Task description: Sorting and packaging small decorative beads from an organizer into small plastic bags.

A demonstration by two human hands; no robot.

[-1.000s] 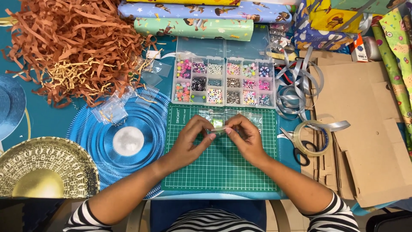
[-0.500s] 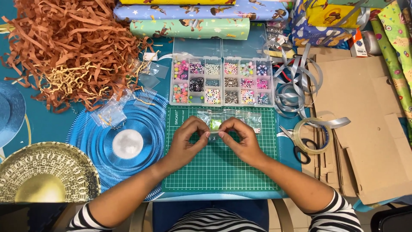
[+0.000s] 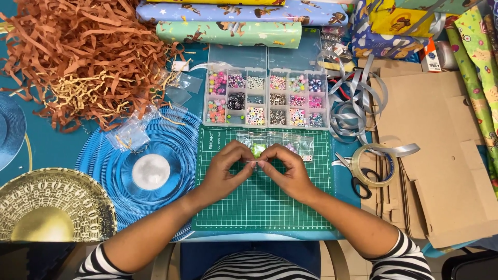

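Both my hands pinching small clear bag [image 3: 258, 155] over green cutting mat [image 3: 270, 207], left hand [image 3: 224, 171] and right hand [image 3: 291, 173] fingers narrow on it. Risk: grip slips, green bead spills, rolls off mat toward bead organizer [image 3: 267, 98].

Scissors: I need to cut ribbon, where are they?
In the head view, the scissors lie right of the green cutting mat, partly under the clear tape roll, beside the cardboard.
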